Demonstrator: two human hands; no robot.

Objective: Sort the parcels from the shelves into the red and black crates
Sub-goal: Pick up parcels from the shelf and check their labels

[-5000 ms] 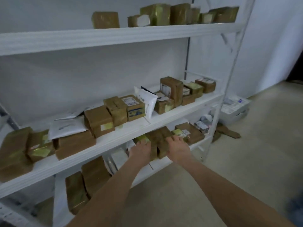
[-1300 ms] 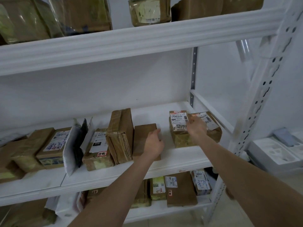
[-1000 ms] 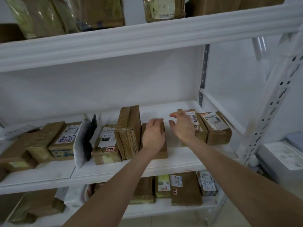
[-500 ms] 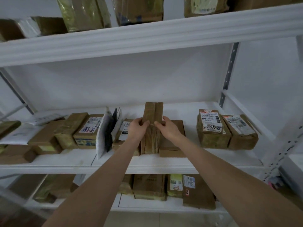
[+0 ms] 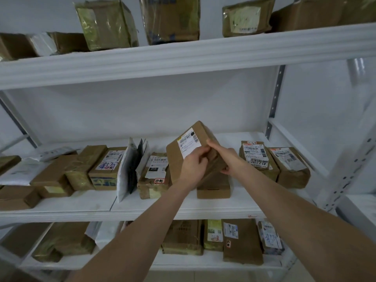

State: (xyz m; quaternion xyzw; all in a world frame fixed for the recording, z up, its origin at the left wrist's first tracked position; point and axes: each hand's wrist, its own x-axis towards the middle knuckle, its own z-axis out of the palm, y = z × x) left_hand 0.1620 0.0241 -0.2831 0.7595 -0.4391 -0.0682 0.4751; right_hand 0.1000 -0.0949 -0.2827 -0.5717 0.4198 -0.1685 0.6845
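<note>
Parcel (image 5: 176, 159) (label (image 5: 188, 142) up) gripped by left hand (image 5: 193, 166) and right hand (image 5: 228, 157), seemingly lifted.

White metal shelving (image 5: 183, 55) fills the frame, three boards high, against a plain white wall (image 5: 142, 110). A perforated upright (image 5: 344, 180) runs down the right edge; a slotted rear post (image 5: 275, 94) stands right of centre. Pale floor (image 5: 213, 277) shows at bottom centre under soft, even light.

brown labelled parcel (image 5: 191, 151) | tilted, lifted | above flat box (image 5: 213, 186) | middle shelf (image 5: 183, 208)
</note>
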